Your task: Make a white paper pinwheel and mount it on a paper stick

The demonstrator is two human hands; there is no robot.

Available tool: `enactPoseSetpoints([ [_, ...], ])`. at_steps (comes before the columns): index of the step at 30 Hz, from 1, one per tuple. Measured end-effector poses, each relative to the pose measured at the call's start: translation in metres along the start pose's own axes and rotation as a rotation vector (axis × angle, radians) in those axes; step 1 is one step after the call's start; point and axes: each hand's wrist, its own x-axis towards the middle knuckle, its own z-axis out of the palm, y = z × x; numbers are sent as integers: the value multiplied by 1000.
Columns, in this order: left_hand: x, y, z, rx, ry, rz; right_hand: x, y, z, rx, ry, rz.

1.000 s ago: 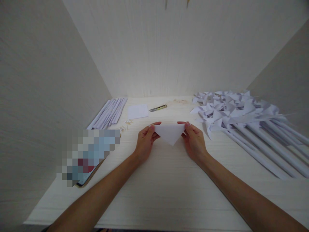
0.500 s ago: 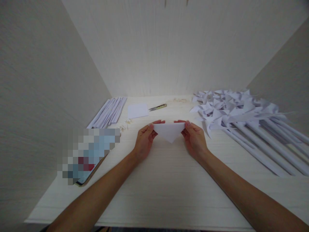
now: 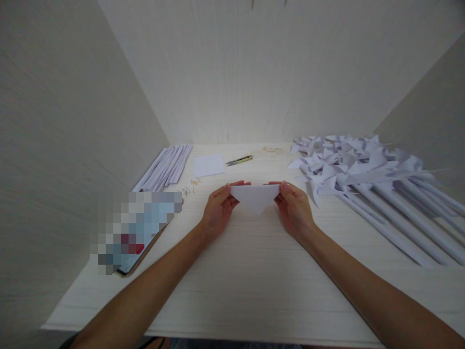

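A white sheet folded into a triangle (image 3: 255,197), point toward me, lies at the middle of the pale wooden table (image 3: 254,281). My left hand (image 3: 218,211) pinches its left corner, thumb and fingers closed over the top edge. At the opposite corner my right hand (image 3: 295,208) grips the triangle the same way. Both forearms stretch in from the near edge.
A heap of white paper pinwheels on rolled paper sticks (image 3: 370,179) fills the right side. Rolled paper sticks (image 3: 165,167) lie at the back left, with a white paper square (image 3: 208,165), small snips (image 3: 239,160) and tiny pins (image 3: 191,185) nearby. A phone (image 3: 136,242) lies left.
The hands and folded triangle have hardly moved; the thumbs have slid slightly inward along the top edge.
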Motion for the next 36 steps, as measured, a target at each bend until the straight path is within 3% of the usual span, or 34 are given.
enactPoseSetpoints([
  [10,1,1,-2,-26,-41,-36,-1,-1,2,76,-76,75],
  [36,1,1,1,-66,-71,-114,0,-1,2,104,-63,152],
])
